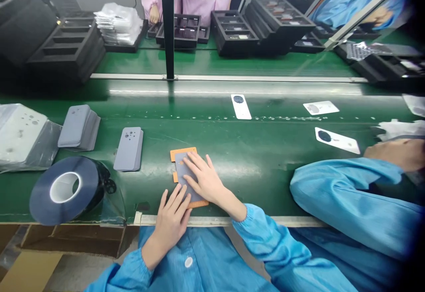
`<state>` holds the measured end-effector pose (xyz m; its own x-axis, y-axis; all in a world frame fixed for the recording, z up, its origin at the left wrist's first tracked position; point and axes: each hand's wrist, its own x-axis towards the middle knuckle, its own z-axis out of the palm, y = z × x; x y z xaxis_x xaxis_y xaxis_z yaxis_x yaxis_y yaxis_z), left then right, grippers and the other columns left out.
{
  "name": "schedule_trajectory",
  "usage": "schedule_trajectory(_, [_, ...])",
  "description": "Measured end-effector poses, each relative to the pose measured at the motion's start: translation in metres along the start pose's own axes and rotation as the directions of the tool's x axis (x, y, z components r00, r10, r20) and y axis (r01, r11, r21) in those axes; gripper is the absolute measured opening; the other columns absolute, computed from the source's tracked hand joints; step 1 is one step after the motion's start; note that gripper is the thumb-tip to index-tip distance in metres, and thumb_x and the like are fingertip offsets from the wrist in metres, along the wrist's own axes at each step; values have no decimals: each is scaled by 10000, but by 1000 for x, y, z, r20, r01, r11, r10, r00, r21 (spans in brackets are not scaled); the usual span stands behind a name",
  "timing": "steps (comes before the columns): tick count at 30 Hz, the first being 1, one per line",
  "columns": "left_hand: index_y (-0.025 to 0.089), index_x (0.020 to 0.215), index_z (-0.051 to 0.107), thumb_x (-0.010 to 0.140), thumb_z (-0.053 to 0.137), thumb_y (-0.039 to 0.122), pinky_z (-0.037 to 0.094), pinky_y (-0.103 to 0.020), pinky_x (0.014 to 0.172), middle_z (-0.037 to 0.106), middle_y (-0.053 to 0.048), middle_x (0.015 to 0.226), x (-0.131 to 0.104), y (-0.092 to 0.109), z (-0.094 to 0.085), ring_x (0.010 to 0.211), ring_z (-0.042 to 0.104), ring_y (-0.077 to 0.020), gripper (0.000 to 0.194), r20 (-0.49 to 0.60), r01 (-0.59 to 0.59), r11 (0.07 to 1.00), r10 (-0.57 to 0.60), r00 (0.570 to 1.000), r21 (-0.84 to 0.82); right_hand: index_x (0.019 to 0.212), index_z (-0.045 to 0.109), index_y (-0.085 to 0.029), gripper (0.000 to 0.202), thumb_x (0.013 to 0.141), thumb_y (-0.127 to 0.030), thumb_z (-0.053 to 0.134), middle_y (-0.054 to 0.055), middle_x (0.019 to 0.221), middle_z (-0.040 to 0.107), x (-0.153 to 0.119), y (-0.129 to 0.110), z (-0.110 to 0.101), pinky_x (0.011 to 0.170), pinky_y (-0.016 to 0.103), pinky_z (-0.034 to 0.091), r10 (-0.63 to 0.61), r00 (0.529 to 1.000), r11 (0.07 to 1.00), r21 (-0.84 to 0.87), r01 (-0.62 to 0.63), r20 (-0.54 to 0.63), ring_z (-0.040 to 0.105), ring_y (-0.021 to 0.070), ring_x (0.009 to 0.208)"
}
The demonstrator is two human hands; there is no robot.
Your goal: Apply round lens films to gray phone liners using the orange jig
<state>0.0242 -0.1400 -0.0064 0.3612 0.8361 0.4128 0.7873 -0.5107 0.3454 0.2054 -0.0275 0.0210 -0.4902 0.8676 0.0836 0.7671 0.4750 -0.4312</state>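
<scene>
A grey panel (190,188) lies on an orange fixture (183,151) at the front edge of the green surface. My left hand (171,212) rests on the panel's lower left part, its fingers spread. Flat on the upper right part is my right hand (203,179), fingers also apart. Neither hand grips anything; the palms hide part of the panel and fixture. To the left stand a small stack of grey panels (128,149) with round holes and a taller stack (75,126).
A large roll of dark film (66,190) sits at the front left, beside wrapped white panels (20,137). White cards (241,107) lie further back. A co-worker's blue sleeve (348,190) reaches in from the right. Black trays (232,33) stand behind a dark post (168,31).
</scene>
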Motion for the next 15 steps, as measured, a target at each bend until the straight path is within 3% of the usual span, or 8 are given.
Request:
schedule_trajectory(4, [220, 1406, 627, 975, 580, 150, 444, -573, 1188, 668, -155, 1445, 5, 3, -2, 1401, 595, -310, 440, -36, 57, 995, -60, 998, -87, 1521, 563, -218, 519, 1046, -424, 520, 191, 1611, 494, -13, 12, 2, 1224, 736, 298, 185, 980, 974, 145, -172, -77, 431, 389, 1524])
schedule_trajectory(10, [246, 1339, 654, 981, 613, 217, 581, -486, 1043, 709, -135, 1350, 21, 0, -7, 1282, 660, -286, 362, -101, 203, 927, -245, 964, -315, 1494, 592, -237, 520, 1030, -469, 546, 177, 1652, 437, -19, 11, 6, 1232, 619, 391, 297, 952, 838, 499, -222, -77, 445, 341, 1523])
schedule_trajectory(13, [224, 1310, 665, 992, 616, 342, 615, -434, 930, 721, -144, 1290, 29, -6, -10, 1162, 700, -280, 343, -20, 384, 781, -452, 892, -493, 1472, 617, -249, 487, 1041, -461, 535, 155, 1650, 447, -18, -2, -11, 1243, 588, 389, 288, 955, 763, 620, -184, -72, 445, 322, 1525])
schedule_trajectory(15, [199, 1335, 639, 990, 606, 443, 622, -390, 828, 743, -149, 1210, 34, -12, -11, 1031, 733, -264, 424, 77, 498, 583, -597, 798, -642, 1455, 635, -272, 451, 1055, -445, 521, 125, 1592, 534, -17, -13, -24, 1249, 568, 389, 165, 986, 726, 677, -120, -2, 492, 303, 1493])
